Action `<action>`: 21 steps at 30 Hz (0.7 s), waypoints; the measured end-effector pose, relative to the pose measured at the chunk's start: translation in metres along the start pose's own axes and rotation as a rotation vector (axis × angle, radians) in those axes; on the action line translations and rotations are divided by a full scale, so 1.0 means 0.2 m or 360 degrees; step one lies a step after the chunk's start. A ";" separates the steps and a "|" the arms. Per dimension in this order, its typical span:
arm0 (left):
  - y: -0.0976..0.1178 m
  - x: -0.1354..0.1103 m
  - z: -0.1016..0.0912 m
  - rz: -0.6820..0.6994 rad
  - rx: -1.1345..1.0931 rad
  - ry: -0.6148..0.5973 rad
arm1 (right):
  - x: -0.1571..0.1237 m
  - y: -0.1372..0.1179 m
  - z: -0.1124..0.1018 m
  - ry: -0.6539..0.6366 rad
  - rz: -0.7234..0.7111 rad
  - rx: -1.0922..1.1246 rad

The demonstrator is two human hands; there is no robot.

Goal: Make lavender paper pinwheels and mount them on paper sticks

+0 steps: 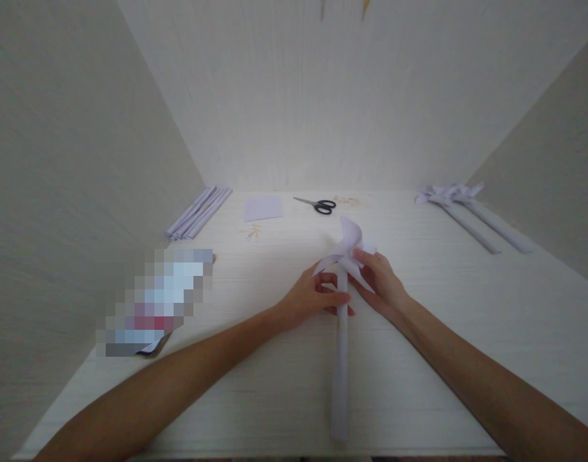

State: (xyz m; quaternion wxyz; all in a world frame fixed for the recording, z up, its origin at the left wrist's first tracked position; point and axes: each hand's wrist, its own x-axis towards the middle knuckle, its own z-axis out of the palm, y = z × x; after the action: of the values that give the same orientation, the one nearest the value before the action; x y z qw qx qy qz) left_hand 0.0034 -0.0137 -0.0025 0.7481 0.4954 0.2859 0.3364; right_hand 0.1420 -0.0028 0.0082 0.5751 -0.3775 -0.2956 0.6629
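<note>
A white paper pinwheel (348, 247) lies on the table, its rolled paper stick (341, 366) running toward the near edge. My left hand (312, 298) grips the stick just below the head, fingers wrapped round it. On the other side, my right hand (381, 282) pinches the folded blades of the pinwheel head with thumb and fingers.
Several rolled paper sticks (200, 213) lie at the back left. A paper square (264, 208), black scissors (319, 205) and small loose bits (253, 232) sit at the back. Two finished pinwheels (467, 208) lie at the back right. A blurred-out object (154, 301) is at the left. White walls enclose the table (467, 333).
</note>
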 end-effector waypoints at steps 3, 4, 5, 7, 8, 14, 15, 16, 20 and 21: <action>0.00 0.00 0.00 0.0013 0.0003 0.0001 | 0.00 0.00 0.00 -0.0007 0.0004 -0.0022; 0.00 0.00 0.00 0.0012 0.0006 0.0005 | 0.00 0.00 -0.01 -0.0016 0.0007 -0.0033; -0.01 0.00 0.00 0.0009 0.0010 0.0009 | 0.00 0.00 -0.01 -0.0023 0.0009 -0.0043; -0.01 0.00 0.00 0.0006 0.0020 0.0011 | 0.00 0.01 -0.01 -0.0029 0.0011 -0.0052; -0.01 0.00 0.00 0.0005 0.0023 0.0011 | 0.00 0.01 -0.01 -0.0031 0.0010 -0.0051; 0.00 0.00 0.00 0.0005 0.0021 -0.0001 | -0.01 0.00 0.00 -0.0031 0.0021 -0.0042; 0.00 0.00 0.00 0.0006 0.0016 -0.0003 | -0.01 -0.01 0.00 -0.0020 0.0022 -0.0035; 0.00 -0.01 0.00 0.0009 0.0012 -0.0005 | -0.01 -0.01 0.00 -0.0009 0.0022 -0.0030; 0.00 -0.01 0.00 0.0030 0.0012 -0.0009 | -0.01 -0.01 0.00 -0.0026 0.0029 -0.0048; 0.00 -0.01 0.00 0.0030 0.0018 -0.0006 | -0.01 -0.01 0.00 -0.0041 0.0027 -0.0052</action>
State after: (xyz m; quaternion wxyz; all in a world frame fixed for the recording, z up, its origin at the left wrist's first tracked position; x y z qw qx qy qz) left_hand 0.0030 -0.0153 -0.0022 0.7425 0.5031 0.2818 0.3409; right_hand 0.1435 -0.0049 0.0098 0.5593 -0.3806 -0.3105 0.6677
